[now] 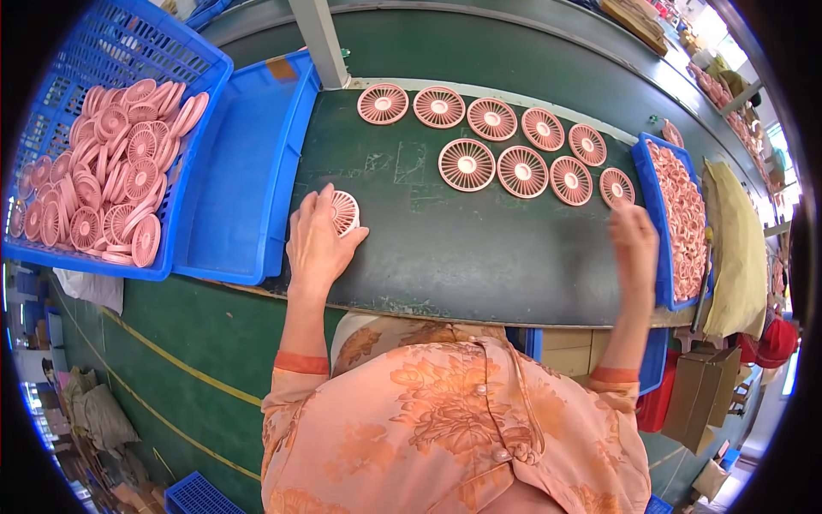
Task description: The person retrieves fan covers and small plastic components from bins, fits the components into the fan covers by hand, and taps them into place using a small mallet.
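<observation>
On the dark table my left hand (pixel 315 244) is closed round the edge of a pink round slotted grille (pixel 345 212), thumb on the near side and fingers on the left; part of the grille is hidden under it. My right hand (pixel 635 244) is at the table's right side, smeared by motion. Its fingertips overlap the lower edge of the rightmost pink grille (pixel 616 185), and whether they touch it I cannot tell. Several more pink grilles (pixel 523 171) lie flat in two rows toward the far edge, spokes and pale hubs facing up.
A blue slatted crate (pixel 201 64) heaped with pink grilles stands at the left. Between it and the table is a shallow blue tray (pixel 231 184). At the right, a blue bin (pixel 648 167) holds many small pink pieces. A metal post (pixel 321 43) rises behind the table, beside a green conveyor (pixel 462 56).
</observation>
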Tool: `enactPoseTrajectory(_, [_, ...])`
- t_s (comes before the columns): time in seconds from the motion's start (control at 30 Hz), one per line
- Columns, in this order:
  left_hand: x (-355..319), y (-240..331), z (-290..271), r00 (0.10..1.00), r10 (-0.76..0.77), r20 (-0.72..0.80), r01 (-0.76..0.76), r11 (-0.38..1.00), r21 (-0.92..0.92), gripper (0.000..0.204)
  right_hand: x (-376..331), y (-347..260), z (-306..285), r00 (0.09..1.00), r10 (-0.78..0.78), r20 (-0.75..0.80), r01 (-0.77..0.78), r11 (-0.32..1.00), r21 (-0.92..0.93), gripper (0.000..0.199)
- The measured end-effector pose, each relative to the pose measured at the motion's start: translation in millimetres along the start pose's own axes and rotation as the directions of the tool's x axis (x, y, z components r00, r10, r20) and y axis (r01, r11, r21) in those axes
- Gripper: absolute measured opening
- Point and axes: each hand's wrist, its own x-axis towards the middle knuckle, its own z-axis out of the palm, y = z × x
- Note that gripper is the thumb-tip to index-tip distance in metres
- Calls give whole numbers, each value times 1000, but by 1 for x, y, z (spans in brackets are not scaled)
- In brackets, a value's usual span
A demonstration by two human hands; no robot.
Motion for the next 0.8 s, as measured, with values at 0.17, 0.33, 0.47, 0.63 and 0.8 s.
enactPoseTrajectory(0.17, [-6, 27, -2, 965, 136, -225, -161, 982, -98, 100, -67, 17, 127, 924, 121, 364, -206, 957, 205, 41])
enactPoseTrajectory(0.33, [-9, 35, 18, 992, 127, -13, -106, 763, -638, 101, -90, 24, 162, 833, 115, 541, -375, 837, 399, 27])
enactPoseTrajectory(0.47, [-22, 43, 42, 988, 152, 33, -47, 497, -866, 60, -92, 28, 156, 827, 111, 551, -362, 855, 372, 27])
enactPoseTrajectory(0.63, [-28, 42, 63, 978, 80, 191, 163, 271, -949, 43, -97, 21, 160, 827, 136, 545, -324, 908, 265, 30])
enactPoseTrajectory(0.8, [-34, 55, 52, 917, 191, 351, 366, -44, -930, 19, -104, 16, 173, 844, 74, 532, -193, 966, 173, 30])
